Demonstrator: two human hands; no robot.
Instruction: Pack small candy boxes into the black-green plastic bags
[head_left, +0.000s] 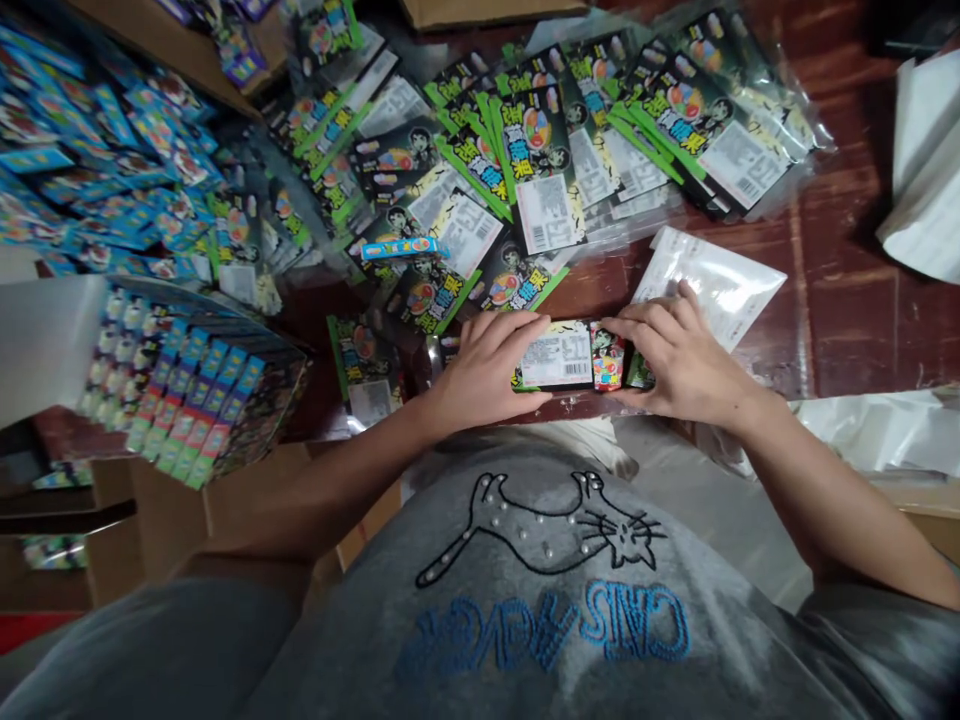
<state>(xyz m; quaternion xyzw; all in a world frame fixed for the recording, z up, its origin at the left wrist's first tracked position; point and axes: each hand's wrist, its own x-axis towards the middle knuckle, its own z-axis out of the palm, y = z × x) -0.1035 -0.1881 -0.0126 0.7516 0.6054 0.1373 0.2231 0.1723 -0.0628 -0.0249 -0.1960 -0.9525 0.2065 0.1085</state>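
At the table's near edge my left hand (487, 365) grips one end of a black and green candy packet (556, 356), whose white label and barcode face up. My right hand (671, 350) closes round the other end, where a small red printed piece (607, 358) shows against the packet. Whether that piece is joined to the packet, I cannot tell. Part of both ends is hidden under my fingers. Just beyond my right hand lies a clear plastic bag (712, 280) with something white in it. Another black packet (367, 370) rests left of my left hand.
Black and green candy packets (536, 150) in clear bags spread across the back. A narrow blue packet (401, 248) lies on them. Many blue packets (105, 140) are heaped at the left, near a printed display box (187, 390). White paper (926, 170) is at right.
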